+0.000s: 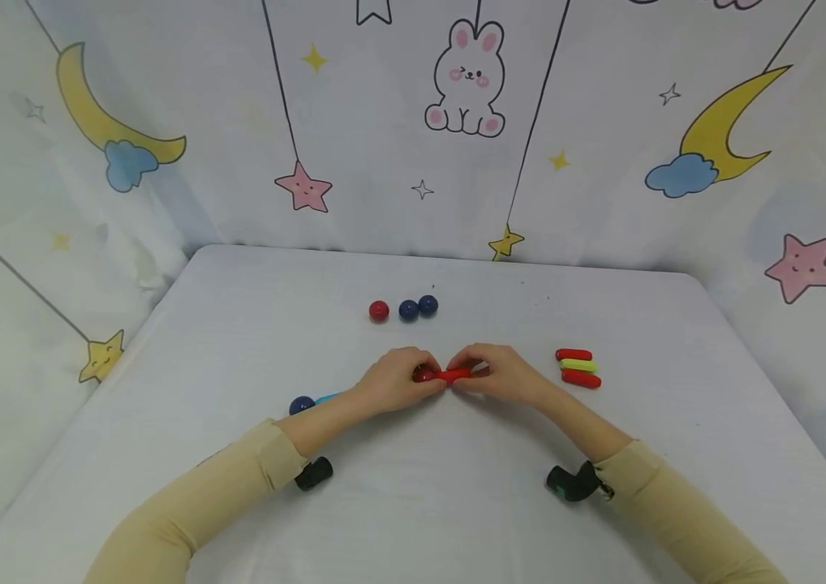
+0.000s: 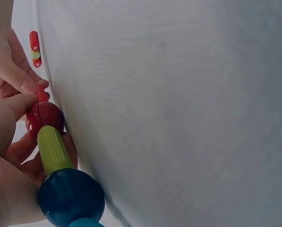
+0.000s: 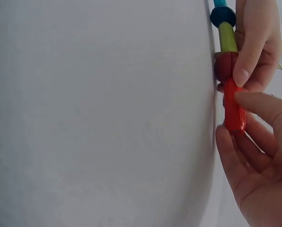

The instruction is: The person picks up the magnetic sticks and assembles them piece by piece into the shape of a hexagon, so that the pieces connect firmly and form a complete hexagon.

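Observation:
My left hand [image 1: 393, 381] curls its thumb and fingers round a red ball [image 2: 45, 117]. The right hand [image 1: 502, 373] pinches a short red stick [image 3: 235, 106] between thumb and fingers, its end against that ball. From the ball's other side runs a lime-green ribbed stick [image 2: 54, 149] to a dark blue ball [image 2: 72, 196], then a light blue stick [image 2: 86, 222]. In the head view the light blue stick shows partly behind the left forearm, with another dark blue ball [image 1: 302, 405] at its far end. My left hand hides the chain's middle there.
Beyond the hands lie a loose red ball [image 1: 379, 311] and two dark blue balls [image 1: 409, 311]. Two red sticks [image 1: 581, 379] and a lime-green stick [image 1: 578, 365] lie together on the right. A white cloth covers the table [image 1: 413, 503]; a patterned curtain [image 1: 384, 105] hangs behind.

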A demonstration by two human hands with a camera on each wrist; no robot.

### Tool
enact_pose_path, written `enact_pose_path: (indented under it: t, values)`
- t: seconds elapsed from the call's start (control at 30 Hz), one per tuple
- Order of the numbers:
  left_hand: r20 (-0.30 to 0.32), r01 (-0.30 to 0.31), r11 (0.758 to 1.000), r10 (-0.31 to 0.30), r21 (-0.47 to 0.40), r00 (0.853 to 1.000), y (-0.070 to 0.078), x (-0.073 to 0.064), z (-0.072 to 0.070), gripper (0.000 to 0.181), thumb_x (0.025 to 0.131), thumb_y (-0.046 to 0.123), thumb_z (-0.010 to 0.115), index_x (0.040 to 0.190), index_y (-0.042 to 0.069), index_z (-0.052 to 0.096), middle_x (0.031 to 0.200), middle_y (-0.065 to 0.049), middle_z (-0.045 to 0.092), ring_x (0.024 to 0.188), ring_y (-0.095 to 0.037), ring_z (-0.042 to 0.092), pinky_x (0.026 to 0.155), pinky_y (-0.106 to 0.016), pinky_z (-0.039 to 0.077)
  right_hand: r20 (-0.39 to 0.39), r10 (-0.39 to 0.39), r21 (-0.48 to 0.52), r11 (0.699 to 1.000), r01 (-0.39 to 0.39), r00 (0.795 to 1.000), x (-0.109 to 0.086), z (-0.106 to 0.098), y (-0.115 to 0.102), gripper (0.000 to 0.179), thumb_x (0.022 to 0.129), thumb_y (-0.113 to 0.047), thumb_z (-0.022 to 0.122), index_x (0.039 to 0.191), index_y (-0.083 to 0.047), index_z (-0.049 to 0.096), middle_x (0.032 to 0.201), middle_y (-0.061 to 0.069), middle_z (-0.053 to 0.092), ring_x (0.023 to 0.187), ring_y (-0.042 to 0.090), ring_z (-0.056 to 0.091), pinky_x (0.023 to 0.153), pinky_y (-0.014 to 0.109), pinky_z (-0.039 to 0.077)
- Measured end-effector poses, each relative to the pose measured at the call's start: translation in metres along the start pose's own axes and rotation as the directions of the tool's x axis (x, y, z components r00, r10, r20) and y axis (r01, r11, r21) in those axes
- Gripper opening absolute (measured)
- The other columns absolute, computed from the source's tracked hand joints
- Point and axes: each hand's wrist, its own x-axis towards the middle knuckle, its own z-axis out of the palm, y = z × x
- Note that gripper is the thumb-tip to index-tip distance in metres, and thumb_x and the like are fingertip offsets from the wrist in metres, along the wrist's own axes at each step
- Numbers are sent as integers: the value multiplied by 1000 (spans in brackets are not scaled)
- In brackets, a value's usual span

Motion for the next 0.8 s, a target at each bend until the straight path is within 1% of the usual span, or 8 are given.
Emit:
enact_pose_path:
  t: [0.1,0.2,0.33,0.4,0.47,0.53,0.7,0.8]
  values:
    - [-2,3,1000,-3,-3,1000,0,0,0,17,90,26,70,99,12,70,81,6,60,73,-10,52,62,-23,42,-25,37,-13,999,-37,999,5,-2,2,19,92,-20,69,110,-14,69,100,-4,66,96,16,61,86,34,53]
    - [-3,3,1000,-3,-5,1000,0,0,-1,17,90,26,70,99,12,70,79,6,59,71,-11,52,60,-24,41,-96,111,-12,994,-112,989,17,-6,5,20,94,-25,66,111,-14,69,101,-3,66,96,18,60,83,35,52]
    - [2,11,1000,-11,0,1000,0,0,0,17,90,26,70,100,12,70,78,6,58,71,-11,51,60,-23,41,-191,223,48,975,-217,956,40,-10,7,27,95,-26,65,119,-13,66,113,3,65,104,23,59,80,36,52]
    - [7,18,1000,-18,3,1000,-1,0,0,18,90,27,70,101,12,70,79,6,58,72,-11,51,61,-23,41,-221,261,74,965,-251,940,54,-11,9,33,94,-27,65,124,-13,62,121,5,62,108,24,58,80,36,53]
    - [10,23,1000,-23,3,1000,-1,0,0,18,90,27,70,101,12,70,80,6,59,73,-12,52,62,-23,42,-237,285,76,959,-274,929,67,-12,12,38,93,-27,67,128,-14,59,127,6,59,110,23,57,80,37,53]
    - [11,27,1000,-27,5,1000,0,-1,-1,19,90,27,70,102,12,70,82,5,59,75,-12,52,63,-24,42,-235,273,45,962,-270,933,79,-12,14,44,92,-25,69,132,-13,56,131,9,56,114,25,55,84,38,52]
    - [18,27,999,-27,18,999,1,0,-1,19,90,27,70,102,13,70,84,5,59,76,-13,52,64,-25,43,-197,195,-62,975,-211,961,101,-10,16,51,89,-16,70,136,-6,52,130,17,55,114,32,54,93,42,47]
    - [17,24,999,-25,32,1000,0,0,-2,19,90,27,70,102,13,70,83,6,59,76,-12,52,64,-24,43,-205,180,-82,976,-200,962,107,-7,16,48,89,-14,71,134,-5,54,126,17,57,111,31,56,93,42,47]
